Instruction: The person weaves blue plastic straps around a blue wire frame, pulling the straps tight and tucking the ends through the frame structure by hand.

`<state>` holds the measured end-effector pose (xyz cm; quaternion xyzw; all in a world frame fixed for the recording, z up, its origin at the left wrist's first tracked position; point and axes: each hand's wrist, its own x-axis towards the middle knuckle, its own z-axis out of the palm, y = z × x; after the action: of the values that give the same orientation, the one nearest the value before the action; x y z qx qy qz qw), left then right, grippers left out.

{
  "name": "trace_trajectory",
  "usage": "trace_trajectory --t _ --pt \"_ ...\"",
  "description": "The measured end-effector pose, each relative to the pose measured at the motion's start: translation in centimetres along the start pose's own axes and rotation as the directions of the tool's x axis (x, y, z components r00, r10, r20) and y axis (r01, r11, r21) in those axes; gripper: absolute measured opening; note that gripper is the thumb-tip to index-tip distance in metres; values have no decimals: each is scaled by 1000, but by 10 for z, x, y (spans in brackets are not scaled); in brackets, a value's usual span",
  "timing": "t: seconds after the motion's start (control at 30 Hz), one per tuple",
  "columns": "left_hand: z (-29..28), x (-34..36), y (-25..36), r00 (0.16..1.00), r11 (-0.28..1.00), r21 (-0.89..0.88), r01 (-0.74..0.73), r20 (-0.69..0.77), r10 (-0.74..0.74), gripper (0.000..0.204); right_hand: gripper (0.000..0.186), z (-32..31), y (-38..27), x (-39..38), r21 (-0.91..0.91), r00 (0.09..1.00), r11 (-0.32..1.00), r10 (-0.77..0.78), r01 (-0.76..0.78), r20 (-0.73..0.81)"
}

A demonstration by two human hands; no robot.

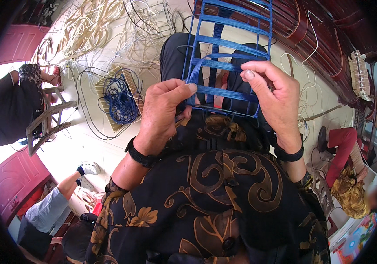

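Observation:
A blue rectangular frame (230, 45) with several cord-wrapped crossbars rests over my knees, its near end close to my belly. My left hand (164, 101) is closed at the frame's near left corner, pinching a flat blue strip (196, 70) between thumb and forefinger. From there the strip rises and curves right across the crossbars. Over the right side of the frame, my right hand (276, 92) has thumb and forefinger brought together beside a crossbar. What lies between those fingertips is too small to make out.
Left of my knees, a tangle of blue cord (122, 99) lies on a slatted mat. Pale strips (87, 35) are heaped at the far left. A dark red wooden bench (303, 39) borders the far right. People sit on both sides, one beside a wooden chair (47, 116).

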<state>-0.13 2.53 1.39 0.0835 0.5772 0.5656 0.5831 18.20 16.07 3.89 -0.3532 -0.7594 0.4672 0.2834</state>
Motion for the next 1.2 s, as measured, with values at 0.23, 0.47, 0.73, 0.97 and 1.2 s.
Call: trace_trajectory --t 0.23,0.47,0.73,0.97,1.2 --pt "1 -1 1 1000 1000 0 -2 2 2 19 12 1 2 0 -45 1000 999 -23 22 -20" --pt "0 -1 0 1000 999 -37 -5 12 6 19 12 3 5 1 -59 998 997 -57 56 -28" --pt "-2 1 -1 999 999 -49 -17 34 18 16 10 1 -2 3 -123 997 990 -68 71 28" --pt "0 1 1 1000 999 -39 -5 14 6 15 10 3 -26 10 -188 980 973 -102 134 171" --pt "-7 4 -2 999 999 -26 29 41 -28 13 35 32 -33 33 -417 805 690 -471 591 361"
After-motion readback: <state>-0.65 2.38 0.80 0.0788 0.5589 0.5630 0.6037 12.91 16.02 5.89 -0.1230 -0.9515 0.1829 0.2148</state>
